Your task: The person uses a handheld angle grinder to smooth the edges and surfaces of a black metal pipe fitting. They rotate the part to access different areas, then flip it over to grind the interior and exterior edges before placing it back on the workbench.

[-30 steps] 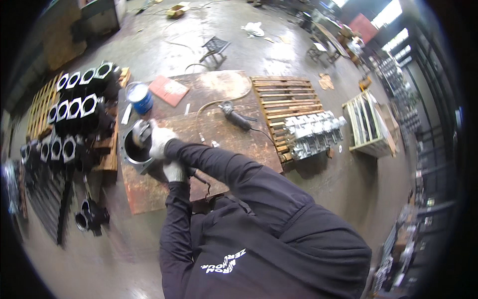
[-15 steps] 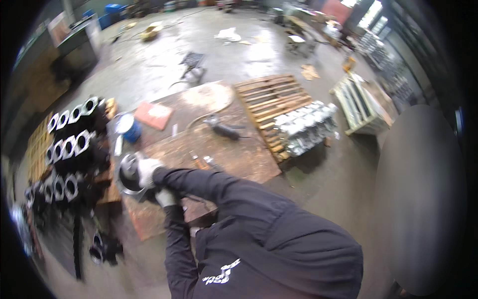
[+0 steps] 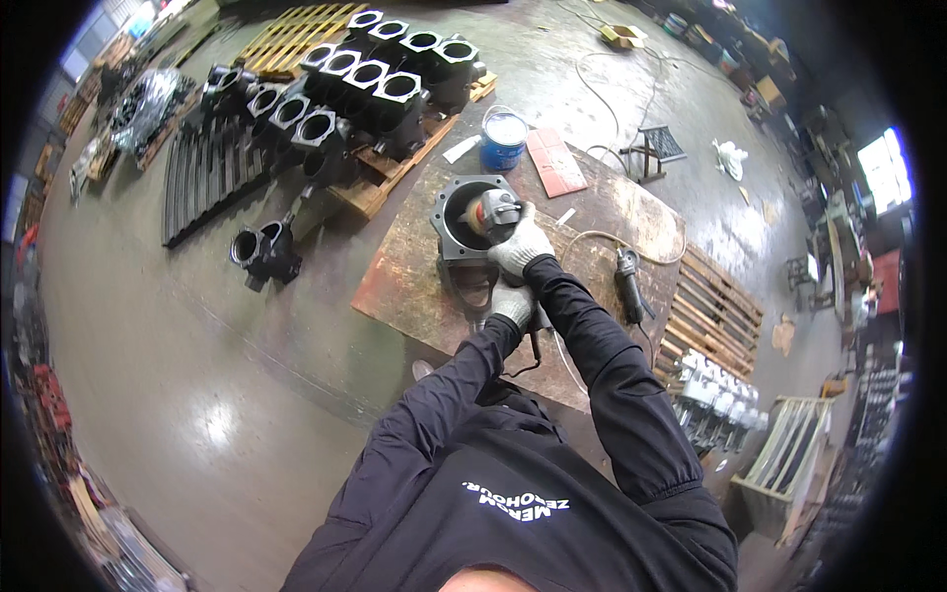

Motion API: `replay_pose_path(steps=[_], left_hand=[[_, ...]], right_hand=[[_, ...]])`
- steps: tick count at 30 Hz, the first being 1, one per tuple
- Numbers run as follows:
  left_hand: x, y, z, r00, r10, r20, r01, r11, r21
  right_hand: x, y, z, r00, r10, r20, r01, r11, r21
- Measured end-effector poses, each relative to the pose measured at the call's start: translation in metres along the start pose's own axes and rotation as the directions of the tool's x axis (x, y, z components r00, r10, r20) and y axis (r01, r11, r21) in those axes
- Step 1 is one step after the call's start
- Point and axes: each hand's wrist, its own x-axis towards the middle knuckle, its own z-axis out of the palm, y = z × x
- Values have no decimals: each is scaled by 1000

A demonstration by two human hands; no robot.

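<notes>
In the head view, my gloved right hand (image 3: 523,249) is wrapped round the front of an angle grinder (image 3: 499,211), just behind its metal head. My left hand (image 3: 513,301), also in a pale knit glove, is closed round the rear body, from which a dark cord hangs. The grinder's orange disc dips into the round bore of a grey metal valve body (image 3: 457,253) with a bolt-holed flange. That casting rests on a worn, brown-stained worktable (image 3: 404,281). Whether the disc touches the bore wall is hidden.
A blue bucket (image 3: 503,141), a red plate (image 3: 557,163) and a second grinder (image 3: 629,281) lie on the table. Rows of black castings (image 3: 370,94) stand at the left on a pallet. A single black casting (image 3: 266,255) sits on the floor. Silvery castings (image 3: 715,395) rest on a right-hand pallet.
The view has swung left, so the table and my hands sit nearer the middle of the picture. Both hands remain on the grinder at the casting, which now shows more clearly.
</notes>
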Motion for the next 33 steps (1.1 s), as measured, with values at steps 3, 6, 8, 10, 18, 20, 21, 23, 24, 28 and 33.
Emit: replay_pose_path(steps=[3,6,8,10,18,20,21,23,24,28,33], left_hand=[[-1,2,3,1000,-11,-16,16,930,366],[-8,10,12,997,48,-57,-34,973,228],[-16,20,20,991,98,-92,-63,945,322],[-24,30,25,991,47,-122,9,905,424],[-25,31,34,999,-14,-41,30,913,406],[-23,28,37,998,65,-6,-54,883,466],[-22,27,40,997,81,21,-80,857,510],[-23,25,44,1000,4,16,-9,942,335],[-24,25,46,1000,8,-14,-2,929,370],[-29,21,50,994,55,-95,-22,947,319],[-28,16,36,990,-37,-133,74,955,288]], right_hand=[[1,3,3,1000,-17,-9,17,1000,-9],[2,10,5,992,-112,-56,112,994,-3],[5,14,7,990,-125,-68,125,992,-13],[7,17,10,988,-146,-58,146,989,1],[0,17,4,966,-233,-109,242,967,73],[-2,16,-3,970,-231,-79,234,971,40],[-2,16,-6,976,-209,-67,210,978,8],[-1,17,-9,972,-227,-65,227,974,-7],[0,19,-8,976,-203,-73,203,979,-3],[7,32,-1,979,-185,-86,186,983,3],[15,40,18,960,-268,-75,267,963,-27]])
